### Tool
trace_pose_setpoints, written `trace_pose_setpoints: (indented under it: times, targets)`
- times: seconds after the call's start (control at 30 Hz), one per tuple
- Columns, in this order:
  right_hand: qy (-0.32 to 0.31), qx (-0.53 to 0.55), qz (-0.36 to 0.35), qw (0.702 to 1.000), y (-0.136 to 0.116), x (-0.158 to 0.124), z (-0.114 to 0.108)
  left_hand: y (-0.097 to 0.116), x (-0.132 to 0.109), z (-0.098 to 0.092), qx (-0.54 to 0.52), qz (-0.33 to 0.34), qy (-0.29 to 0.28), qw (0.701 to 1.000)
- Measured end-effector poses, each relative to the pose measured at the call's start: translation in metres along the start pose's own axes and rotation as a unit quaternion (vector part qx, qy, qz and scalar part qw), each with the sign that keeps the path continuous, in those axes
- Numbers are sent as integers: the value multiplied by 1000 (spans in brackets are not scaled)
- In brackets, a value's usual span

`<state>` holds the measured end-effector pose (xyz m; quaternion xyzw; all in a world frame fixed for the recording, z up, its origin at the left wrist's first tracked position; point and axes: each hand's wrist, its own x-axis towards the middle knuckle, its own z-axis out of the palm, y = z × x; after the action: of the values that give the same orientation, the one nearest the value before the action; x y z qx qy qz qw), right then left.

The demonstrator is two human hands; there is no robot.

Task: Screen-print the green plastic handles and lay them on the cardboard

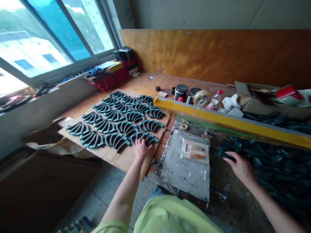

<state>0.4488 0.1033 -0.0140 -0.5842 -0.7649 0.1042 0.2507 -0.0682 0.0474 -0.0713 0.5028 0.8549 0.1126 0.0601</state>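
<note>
While the right hand closes narrowly on a dark curved piece at the edge of the heap, the left hand lies open on a teal arc-shaped piece, one of many in rows across cardboard, apparently spaced to stay separate.

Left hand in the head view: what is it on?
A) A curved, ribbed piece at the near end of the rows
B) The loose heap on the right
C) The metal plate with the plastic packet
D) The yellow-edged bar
A: the left hand lies on the curved, ribbed dark-green piece, at the near edge of the rows laid out on the cardboard sheet.
</note>
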Motion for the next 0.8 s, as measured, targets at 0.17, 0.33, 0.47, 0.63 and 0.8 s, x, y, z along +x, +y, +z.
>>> trace_pose_setpoints:
  times: [0.17,0.33,0.47,0.63,0.8]
  targets:
    - [-3,77,-112,991,-93,9,41,7,-15,5,-47,-4,47,998]
    - [-33,34,-152,987,-131,15,76,31,-12,-26,-154,70,119,978]
    - [-71,-37,-129,988,-139,16,78,78,5,-93,-311,97,161,932]
    - [-122,-55,-146,980,-151,25,82,146,21,-173,-583,136,44,800]
    - [-146,-26,-224,963,-140,22,63,164,12,-188,-649,129,-29,749]
